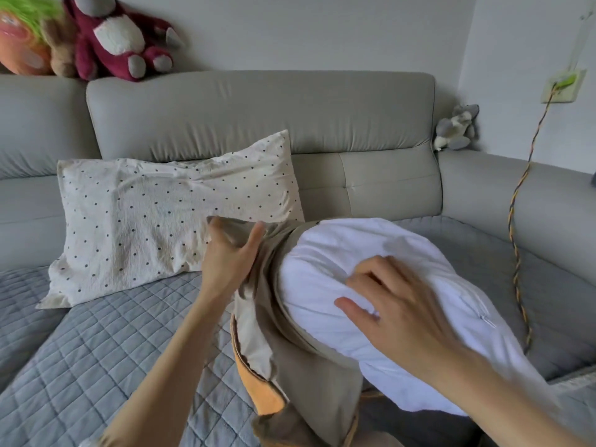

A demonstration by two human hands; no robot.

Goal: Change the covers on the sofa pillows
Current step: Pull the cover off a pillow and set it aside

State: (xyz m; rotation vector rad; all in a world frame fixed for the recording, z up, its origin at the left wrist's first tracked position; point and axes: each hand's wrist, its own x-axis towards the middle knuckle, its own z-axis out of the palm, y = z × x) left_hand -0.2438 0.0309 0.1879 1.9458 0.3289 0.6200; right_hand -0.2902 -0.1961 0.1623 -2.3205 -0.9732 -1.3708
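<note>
**White pillow half out of its beige cover on the sofa seat**

The grey quilted seat mat (106,343) lies bare to the left and front of the work, below a dotted pillow (167,217) that leans against the sofa backrest (258,114). To the right, the sofa arm (516,201) closes in, with a braided cable (516,240) hanging down just beside the pillow's far end.

The white pillow (338,262) lies with its long axis running from upper left to lower right. Its left side sits inside the beige cover (290,366), whose open mouth faces right; an orange lining (264,391) shows at the cover's lower edge.

The left hand (232,253) grips the cover's top edge, thumb and fingers pinching the fabric. The right hand (393,304) rests on the white pillow with fingers spread and slightly bent, pressing into it, grasping nothing.
</note>
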